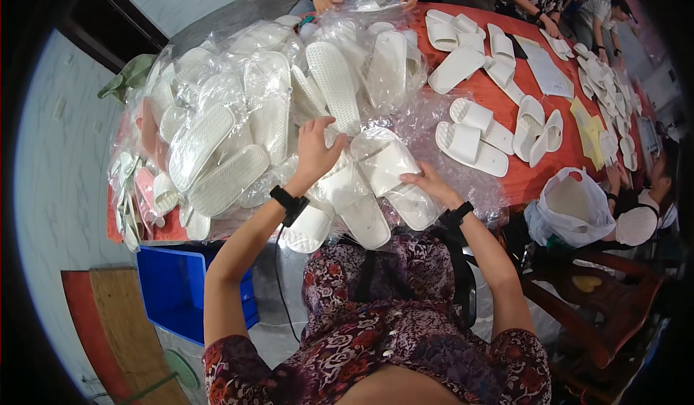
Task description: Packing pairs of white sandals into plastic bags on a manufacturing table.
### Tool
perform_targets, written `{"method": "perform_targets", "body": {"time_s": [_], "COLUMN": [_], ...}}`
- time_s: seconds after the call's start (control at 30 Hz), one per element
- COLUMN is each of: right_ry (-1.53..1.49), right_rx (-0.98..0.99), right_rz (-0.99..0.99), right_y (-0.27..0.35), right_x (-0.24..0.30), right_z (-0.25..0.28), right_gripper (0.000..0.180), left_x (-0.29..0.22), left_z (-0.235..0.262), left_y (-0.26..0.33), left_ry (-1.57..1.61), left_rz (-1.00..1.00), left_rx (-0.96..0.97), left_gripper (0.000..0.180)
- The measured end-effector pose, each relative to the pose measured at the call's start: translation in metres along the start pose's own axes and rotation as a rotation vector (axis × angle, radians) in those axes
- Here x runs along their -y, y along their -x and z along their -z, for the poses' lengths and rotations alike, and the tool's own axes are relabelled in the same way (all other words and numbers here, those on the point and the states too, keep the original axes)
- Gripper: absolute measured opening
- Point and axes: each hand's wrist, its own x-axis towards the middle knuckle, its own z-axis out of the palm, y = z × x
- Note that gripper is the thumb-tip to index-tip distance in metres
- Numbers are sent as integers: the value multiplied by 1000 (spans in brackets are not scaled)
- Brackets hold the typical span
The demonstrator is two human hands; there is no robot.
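Observation:
My left hand (318,148) is open, fingers and thumb apart, beside several white slippers at the table's near edge. It touches or hovers by the strap of a white open-toe slipper (347,186); I cannot tell which. My right hand (434,186) grips another white slipper (387,166) at its right side, thumb on top and fingers out of sight. Under that one lies a further white slipper (416,210). To the left and beyond my hands rises a heap of white slippers (202,141) in clear plastic bags, with a few pink ones (150,130) among them.
Loose slipper pairs (473,145) lie on the red tabletop (499,170) at right. A white plastic bag (571,206) stands at the right edge. Below the table at left is a blue crate (173,282). Across the table, a person's hands (325,1) touch the bagged heap; other people work at far right.

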Motion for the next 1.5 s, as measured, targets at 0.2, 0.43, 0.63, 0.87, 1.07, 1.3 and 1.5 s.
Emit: {"method": "perform_targets", "body": {"time_s": [0.2, 0.43, 0.63, 0.87, 1.07, 1.3, 1.5], "right_ry": [-27, -47, -6, -67, 74, 73, 75], "right_rx": [-12, -95, -121, -3, -183, -227, -189], "right_rz": [2, -92, -27, 168, 125, 162, 103], "right_y": [2, 9, 13, 2, -8, -8, -16], "right_x": [-7, -3, -8, -12, -19, -20, -33], "right_z": [3, 4, 9, 8, 4, -2, -4], "right_gripper": [62, 81, 83, 83, 83, 72, 62], "left_x": [25, -9, -65, -81, -87, -77, -101], "left_z": [-31, -3, 31, 58, 83, 141, 191], "left_y": [-4, -18, -32, -56, -82, -95, -82], "left_ry": [-23, 249, 205, 15, 184, -112, -193], "left_rz": [299, 234, 119, -55, -3, -189, -391], "left_rx": [378, 172, 42, -117, -228, -589, -944], "left_gripper": [30, 13, 10, 9, 10, 12, 11]}}
